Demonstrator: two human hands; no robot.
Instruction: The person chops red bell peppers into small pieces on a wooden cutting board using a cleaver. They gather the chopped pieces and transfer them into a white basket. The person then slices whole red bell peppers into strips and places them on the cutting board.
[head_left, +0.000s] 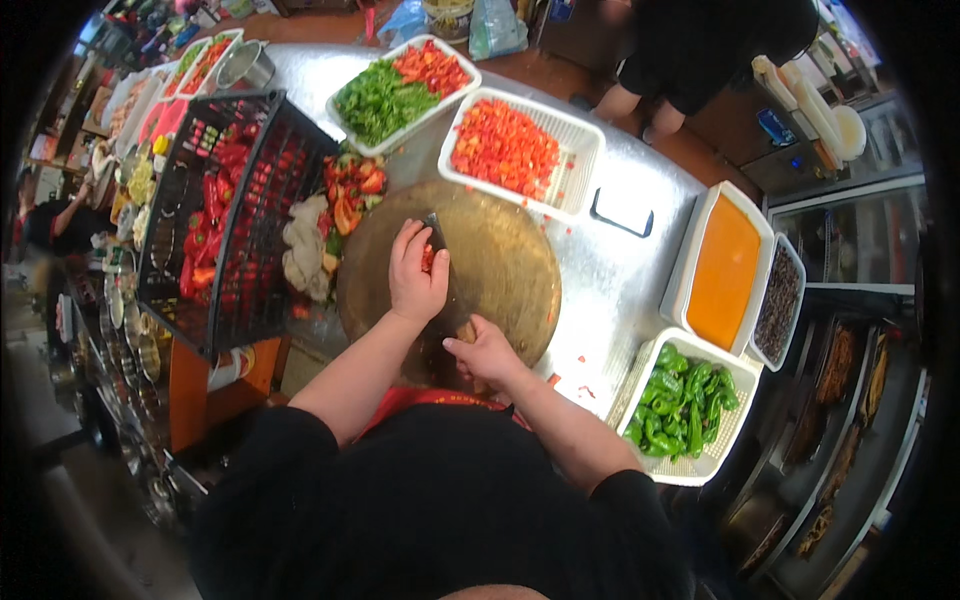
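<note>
A round wooden chopping block (510, 247) lies before me on a metal table. My right hand (484, 352) grips the wooden handle (466, 331) of a cleaver. The dark blade (455, 300) points away from me over the block, its far corner showing beyond my left hand. My left hand (418, 277) is cupped against the blade's left side. Red pepper pieces (427, 257) show between its thumb and fingers; the rest of them are hidden under the palm. Cut red pepper chunks (349, 214) lie at the block's left edge beside a crumpled pale cloth (306, 244).
A black plastic crate (217, 300) of red peppers stands left. Beyond the block are baskets of chopped green and red peppers (386, 101) and diced red pepper (502, 146). A phone (622, 212), an orange liquid tub (724, 270) and a green pepper basket (679, 405) are right. Another person (690, 60) stands beyond.
</note>
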